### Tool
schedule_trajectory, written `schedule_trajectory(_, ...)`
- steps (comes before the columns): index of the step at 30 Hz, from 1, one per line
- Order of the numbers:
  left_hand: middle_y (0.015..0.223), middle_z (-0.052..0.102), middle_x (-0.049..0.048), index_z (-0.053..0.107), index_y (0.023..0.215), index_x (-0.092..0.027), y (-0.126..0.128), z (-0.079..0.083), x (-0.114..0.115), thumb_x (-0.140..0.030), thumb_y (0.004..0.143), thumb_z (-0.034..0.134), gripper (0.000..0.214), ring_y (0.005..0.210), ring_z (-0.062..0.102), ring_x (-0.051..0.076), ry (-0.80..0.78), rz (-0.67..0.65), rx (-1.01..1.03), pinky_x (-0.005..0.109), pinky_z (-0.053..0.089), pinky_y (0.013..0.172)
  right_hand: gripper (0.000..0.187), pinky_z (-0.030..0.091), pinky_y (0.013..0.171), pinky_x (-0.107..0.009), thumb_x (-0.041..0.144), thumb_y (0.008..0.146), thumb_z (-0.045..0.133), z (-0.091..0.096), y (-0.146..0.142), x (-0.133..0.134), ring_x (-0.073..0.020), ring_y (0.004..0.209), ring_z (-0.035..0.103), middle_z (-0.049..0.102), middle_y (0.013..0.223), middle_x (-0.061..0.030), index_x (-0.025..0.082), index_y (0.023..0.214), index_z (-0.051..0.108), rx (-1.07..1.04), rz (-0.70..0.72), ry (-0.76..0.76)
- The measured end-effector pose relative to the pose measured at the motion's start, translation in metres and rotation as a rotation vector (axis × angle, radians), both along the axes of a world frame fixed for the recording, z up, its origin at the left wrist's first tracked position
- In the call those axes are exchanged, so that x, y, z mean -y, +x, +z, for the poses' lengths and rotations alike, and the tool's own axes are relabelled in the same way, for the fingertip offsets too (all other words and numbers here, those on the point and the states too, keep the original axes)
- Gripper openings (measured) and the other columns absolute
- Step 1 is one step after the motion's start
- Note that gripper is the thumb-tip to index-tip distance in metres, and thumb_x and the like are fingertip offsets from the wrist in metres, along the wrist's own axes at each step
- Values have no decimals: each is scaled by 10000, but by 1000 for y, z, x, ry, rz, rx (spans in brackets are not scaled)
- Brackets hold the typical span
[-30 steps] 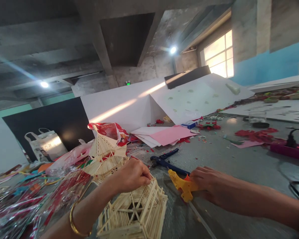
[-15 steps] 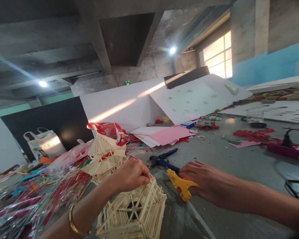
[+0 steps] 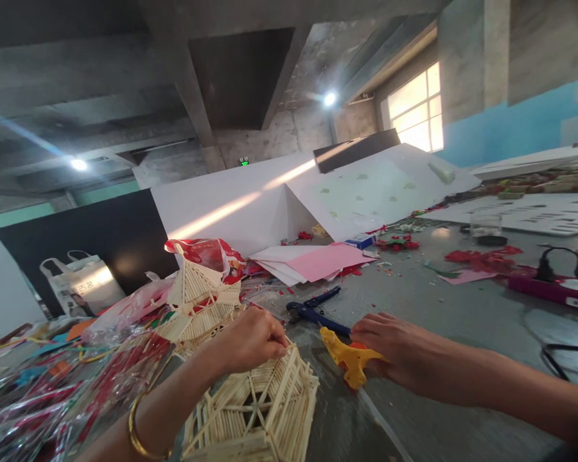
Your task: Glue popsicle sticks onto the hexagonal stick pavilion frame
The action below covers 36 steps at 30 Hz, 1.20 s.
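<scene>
My right hand (image 3: 390, 343) is wrapped round a yellow hot glue gun (image 3: 349, 359), which lies low over the table beside the stick model. A long translucent glue stick (image 3: 383, 423) trails from the gun toward me. My left hand (image 3: 255, 340), with a gold bangle on its wrist, is pinched closed at the far edge of an eight-sided-looking panel (image 3: 250, 410) of pale wooden sticks; what the fingertips hold is hidden. Just beyond this hand stands a tiered, pointed roof (image 3: 200, 289) built of the same sticks.
Blue-handled cutters (image 3: 318, 311) lie beyond the glue gun. Plastic-wrapped strips (image 3: 77, 391) heap up at left. Pink and white sheets (image 3: 318, 262), red scraps (image 3: 486, 260) and a purple power strip (image 3: 549, 292) with a black cable sit on the grey table.
The whole view has shifted slightly left. Both hands keep nearly the same pose, my left hand at the panel's edge and my right hand on the glue gun.
</scene>
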<state>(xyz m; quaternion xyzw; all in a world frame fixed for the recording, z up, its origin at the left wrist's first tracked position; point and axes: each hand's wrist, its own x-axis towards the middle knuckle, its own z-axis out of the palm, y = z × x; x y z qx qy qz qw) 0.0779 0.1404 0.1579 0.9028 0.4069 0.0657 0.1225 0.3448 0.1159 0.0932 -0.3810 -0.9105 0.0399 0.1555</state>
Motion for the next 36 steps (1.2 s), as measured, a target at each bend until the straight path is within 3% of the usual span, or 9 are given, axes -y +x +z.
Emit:
schedule_trajectory(21,635,655,-12,722,740,-206,0,-2,1,-201,676,512,220,588,528,114,5,47,-9,184,330,572,123,374,780,-337,228,800,514,-1,1,-5,-209,875,512,583,905,-61,176,892,577,38,-44,46)
schedule_trajectory(27,624,648,-11,719,718,-204,0,-2,3,-220,680,524,200,590,521,117,10,62,-25,189,330,575,183,383,781,-335,192,808,479,6,0,-31,-224,880,542,603,894,-111,128,931,597,115,-50,113)
schedule_trajectory(36,636,646,-18,710,713,-189,1,-2,3,-200,684,500,212,600,525,102,-1,46,-29,175,319,563,266,382,788,-346,209,770,487,2,-11,-96,-277,930,544,617,956,-177,64,948,622,283,-116,182)
